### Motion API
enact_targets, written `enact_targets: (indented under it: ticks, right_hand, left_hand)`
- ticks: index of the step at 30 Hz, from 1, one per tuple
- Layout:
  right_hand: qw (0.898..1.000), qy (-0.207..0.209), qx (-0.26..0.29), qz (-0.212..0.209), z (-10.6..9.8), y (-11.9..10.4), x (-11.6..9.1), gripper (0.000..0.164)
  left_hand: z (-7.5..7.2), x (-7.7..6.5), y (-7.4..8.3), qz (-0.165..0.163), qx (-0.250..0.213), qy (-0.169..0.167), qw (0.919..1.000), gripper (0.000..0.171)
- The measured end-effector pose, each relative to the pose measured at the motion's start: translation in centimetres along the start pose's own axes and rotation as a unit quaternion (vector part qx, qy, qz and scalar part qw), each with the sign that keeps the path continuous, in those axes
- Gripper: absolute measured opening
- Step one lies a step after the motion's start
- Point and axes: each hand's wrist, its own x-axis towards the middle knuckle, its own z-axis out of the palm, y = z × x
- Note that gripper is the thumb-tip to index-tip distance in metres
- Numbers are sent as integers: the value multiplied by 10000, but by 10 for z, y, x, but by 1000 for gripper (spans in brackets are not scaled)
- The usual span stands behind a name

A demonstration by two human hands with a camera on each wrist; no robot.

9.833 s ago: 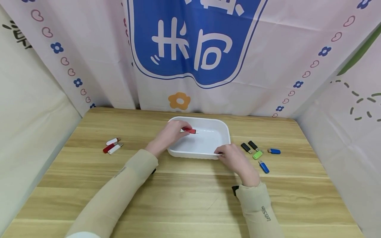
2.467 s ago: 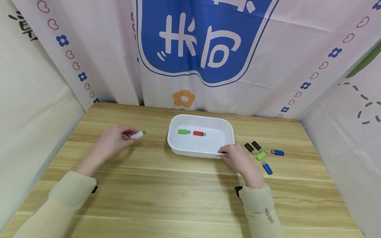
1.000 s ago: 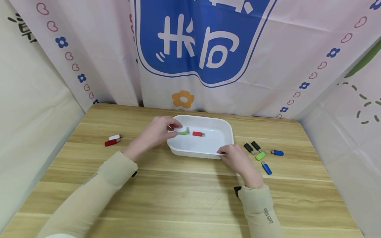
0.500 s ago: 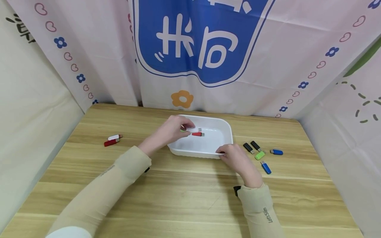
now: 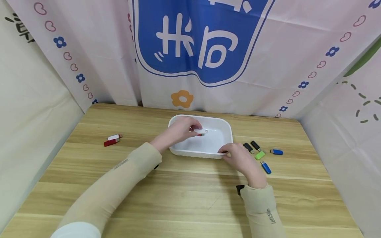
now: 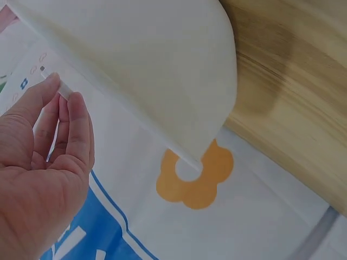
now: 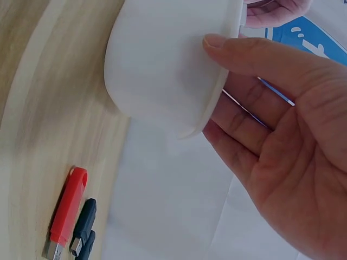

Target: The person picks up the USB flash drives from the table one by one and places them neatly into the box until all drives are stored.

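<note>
My left hand point(image 5: 182, 128) reaches over the white plastic tray point(image 5: 230, 134) and pinches a white USB stick point(image 5: 201, 131) between thumb and fingers. In the left wrist view the same USB stick point(image 6: 64, 90) shows between thumb and fingertips. Below it in the tray, part of a red USB stick point(image 5: 199, 135) is visible; my left hand covers the rest of that area. My right hand point(image 5: 239, 158) grips the tray's near right corner. In the right wrist view the thumb lies on one side of the tray wall point(image 7: 162, 65), the fingers on the other.
Left of the tray lie a white USB stick point(image 5: 113, 137) and a dark red one point(image 5: 111, 142). To its right are two black sticks point(image 5: 255, 145), a green one point(image 5: 260, 155) and two blue ones point(image 5: 266, 167). A printed curtain point(image 5: 154, 96) hangs behind the table.
Earlier, my left hand had a red USB stick over the tray; later it held the white one at the left. It has since carried the white one rightward over the tray. My right hand stays on the corner.
</note>
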Motion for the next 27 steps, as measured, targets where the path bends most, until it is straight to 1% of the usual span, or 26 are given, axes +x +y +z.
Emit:
enact_targets:
  ticks: [3,10,22,27]
  right_hand:
    - [10000,-62,43,22,-1,1,-1,13]
    - [9999,-90,93,-1,-1,4,0,13]
    - [9999,-93,130,-56,-1,5,0,12]
    - [9998,-113,154,-32,-2,5,0,12]
  left_hand:
    - [4,6,3,31,-76,-58,9999,22]
    - [12,19,7,166,19,-128,9998,20]
    - [27,37,17,130,329,-469,9983,19]
    - [34,44,19,83,405,-541,9977,20]
